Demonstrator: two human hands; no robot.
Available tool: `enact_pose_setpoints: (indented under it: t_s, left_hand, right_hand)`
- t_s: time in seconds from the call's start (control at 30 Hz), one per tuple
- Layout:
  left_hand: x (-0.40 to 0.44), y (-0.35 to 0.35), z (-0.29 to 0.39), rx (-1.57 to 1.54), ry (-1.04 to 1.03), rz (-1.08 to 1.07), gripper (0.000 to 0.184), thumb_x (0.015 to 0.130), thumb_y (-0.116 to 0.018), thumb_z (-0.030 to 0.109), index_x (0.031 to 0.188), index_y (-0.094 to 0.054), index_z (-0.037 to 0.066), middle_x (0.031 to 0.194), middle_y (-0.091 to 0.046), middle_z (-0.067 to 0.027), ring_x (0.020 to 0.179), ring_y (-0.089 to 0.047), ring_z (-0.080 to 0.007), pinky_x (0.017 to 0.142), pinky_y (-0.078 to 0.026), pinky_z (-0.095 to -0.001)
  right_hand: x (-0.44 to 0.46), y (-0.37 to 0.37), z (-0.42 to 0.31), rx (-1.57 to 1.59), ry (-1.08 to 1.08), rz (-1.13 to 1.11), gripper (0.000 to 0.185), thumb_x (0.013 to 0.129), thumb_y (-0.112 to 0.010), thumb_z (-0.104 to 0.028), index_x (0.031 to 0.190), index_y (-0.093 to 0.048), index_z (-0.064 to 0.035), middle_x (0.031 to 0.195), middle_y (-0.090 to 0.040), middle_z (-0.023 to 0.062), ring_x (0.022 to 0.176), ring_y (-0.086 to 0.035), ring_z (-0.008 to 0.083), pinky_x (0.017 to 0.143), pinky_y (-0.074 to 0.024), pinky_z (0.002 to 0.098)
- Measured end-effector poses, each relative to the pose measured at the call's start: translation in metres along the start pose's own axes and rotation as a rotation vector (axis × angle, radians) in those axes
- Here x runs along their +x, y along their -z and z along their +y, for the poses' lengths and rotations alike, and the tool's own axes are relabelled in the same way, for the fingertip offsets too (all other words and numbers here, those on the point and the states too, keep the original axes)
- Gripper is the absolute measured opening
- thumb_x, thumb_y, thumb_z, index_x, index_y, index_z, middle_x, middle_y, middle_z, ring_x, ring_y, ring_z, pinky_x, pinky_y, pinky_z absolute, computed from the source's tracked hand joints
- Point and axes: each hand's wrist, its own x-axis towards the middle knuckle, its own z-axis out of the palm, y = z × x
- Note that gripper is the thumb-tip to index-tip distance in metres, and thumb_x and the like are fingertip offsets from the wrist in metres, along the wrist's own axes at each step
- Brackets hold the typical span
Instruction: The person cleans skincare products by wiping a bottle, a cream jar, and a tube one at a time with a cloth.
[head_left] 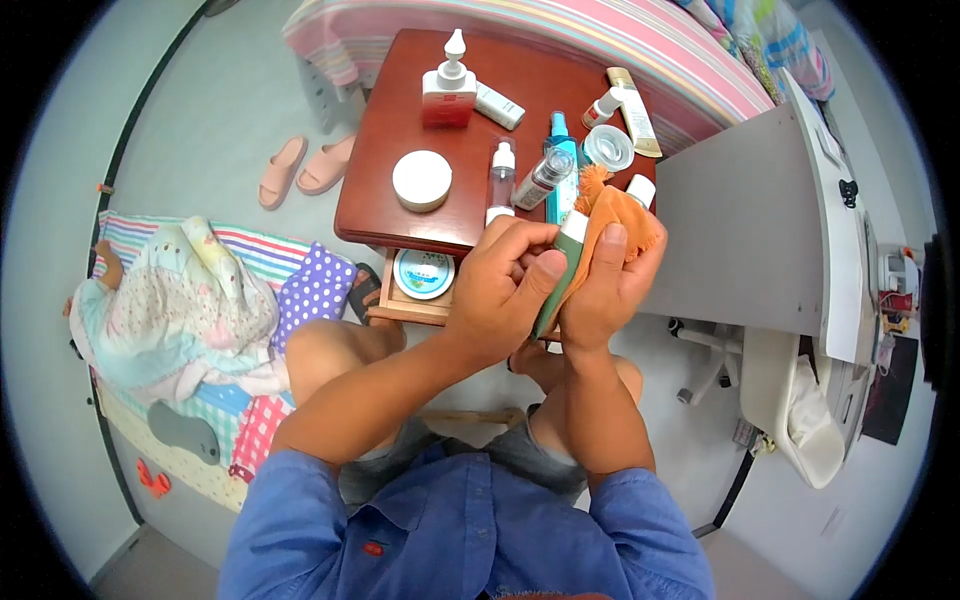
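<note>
Between my hands, in front of the cabinet, is a slim green tube with a white cap [572, 250], held at a slant. My left hand [503, 285] pinches it from the left side with thumb and fingers. An orange cloth [622, 212] is bunched in my right hand [607, 285], which presses it along the tube's right side. Just beyond my hands on the cabinet top stand a clear pump bottle [502, 175], a clear bottle with a silvery cap [543, 178] and a teal spray bottle [563, 150].
On the red-brown cabinet [385, 120] are a pink pump bottle [449, 95], a white round jar [422, 181], a clear-lidded jar [608, 148] and a gold tube [633, 112]. The open drawer [400, 308] holds a round tub [424, 272]. A person under a blanket [190, 300] lies at left.
</note>
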Motion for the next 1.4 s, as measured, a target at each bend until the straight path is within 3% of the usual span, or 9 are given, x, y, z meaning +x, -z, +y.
enact_pose_setpoints:
  t_s: [0.27,0.43,0.5,0.6,0.83,1.0,1.07,1.17,1.4]
  left_hand:
    - [0.006,0.010,-0.003,-0.216,0.245,0.032,0.038,0.106,-0.052,0.029,0.119,-0.062,-0.005,0.104,-0.064,-0.0126,0.093,-0.063,-0.0200,0.087,-0.049,-0.0319]
    - [0.007,0.009,-0.002,-0.198,0.227,0.126,0.037,0.108,-0.051,0.029,0.120,-0.062,-0.004,0.103,-0.066,-0.0096,0.093,-0.061,-0.0142,0.085,-0.050,-0.0301]
    - [0.014,0.015,-0.002,-0.275,0.217,0.175,0.038,0.108,-0.050,0.030,0.121,-0.061,-0.004,0.103,-0.067,-0.0087,0.093,-0.061,-0.0126,0.084,-0.051,-0.0293]
    - [0.020,0.022,0.000,-0.364,0.193,0.227,0.041,0.109,-0.049,0.033,0.124,-0.058,-0.004,0.103,-0.068,-0.0071,0.091,-0.060,-0.0094,0.082,-0.051,-0.0267]
    - [0.001,0.001,0.000,0.065,-0.009,0.017,0.047,0.105,-0.052,0.031,0.132,-0.056,-0.007,0.110,-0.059,-0.0225,0.100,-0.061,-0.0358,0.091,-0.048,-0.0384]
    - [0.010,0.010,-0.004,0.108,0.030,0.047,0.046,0.108,-0.048,0.031,0.133,-0.056,-0.006,0.107,-0.063,-0.0171,0.098,-0.063,-0.0290,0.089,-0.049,-0.0373]
    - [0.017,0.021,0.000,-0.367,0.283,0.126,0.044,0.110,-0.045,0.031,0.130,-0.059,-0.005,0.102,-0.065,-0.0093,0.094,-0.062,-0.0196,0.087,-0.050,-0.0343]
    - [0.024,0.029,-0.005,-0.587,0.285,0.130,0.042,0.110,-0.044,0.032,0.127,-0.061,-0.003,0.100,-0.066,-0.0047,0.093,-0.060,-0.0140,0.087,-0.050,-0.0314]
    - [0.002,0.003,0.001,-0.261,0.267,-0.117,0.040,0.110,-0.045,0.028,0.130,-0.059,-0.004,0.110,-0.068,-0.0125,0.103,-0.060,-0.0156,0.093,-0.047,-0.0321]
  right_hand:
    - [-0.019,-0.011,0.010,-0.104,0.012,-0.114,0.032,0.105,-0.053,-0.022,0.128,-0.046,0.0002,0.115,-0.058,0.0103,0.101,-0.056,0.0136,0.092,-0.0473,0.0305]
    - [-0.026,-0.017,0.012,-0.035,0.013,-0.132,0.033,0.104,-0.055,-0.020,0.127,-0.045,0.0008,0.113,-0.057,0.0100,0.099,-0.056,0.0142,0.091,-0.0474,0.0308]
    - [-0.036,-0.020,0.018,-0.239,0.042,-0.221,0.036,0.100,-0.061,-0.024,0.120,-0.048,0.0027,0.105,-0.058,0.0149,0.094,-0.059,0.0229,0.086,-0.0489,0.0361]
    - [-0.043,-0.024,0.016,-0.287,0.037,-0.370,0.032,0.101,-0.058,-0.019,0.123,-0.049,0.0006,0.109,-0.058,0.0103,0.098,-0.056,0.0158,0.089,-0.0476,0.0316]
    - [-0.002,-0.008,0.006,-0.062,-0.052,-0.034,0.032,0.104,-0.056,-0.025,0.125,-0.051,-0.0005,0.113,-0.060,0.0090,0.101,-0.058,0.0155,0.093,-0.0480,0.0334]
    - [-0.019,-0.014,0.008,-0.173,-0.021,-0.110,0.030,0.099,-0.060,-0.021,0.120,-0.052,-0.0012,0.110,-0.060,0.0092,0.098,-0.058,0.0176,0.091,-0.0481,0.0334]
    - [-0.028,-0.016,0.015,-0.363,0.041,-0.320,0.031,0.096,-0.066,-0.021,0.115,-0.053,-0.0011,0.105,-0.058,0.0139,0.092,-0.058,0.0225,0.083,-0.0492,0.0367]
    - [-0.028,-0.020,0.012,-0.438,0.106,-0.402,0.028,0.093,-0.067,-0.017,0.112,-0.055,-0.0011,0.102,-0.058,0.0157,0.090,-0.060,0.0265,0.082,-0.0495,0.0385]
    - [0.010,0.003,0.002,-0.060,-0.060,-0.074,0.028,0.099,-0.061,-0.017,0.122,-0.053,-0.0020,0.108,-0.061,0.0074,0.097,-0.058,0.0130,0.089,-0.0492,0.0303]
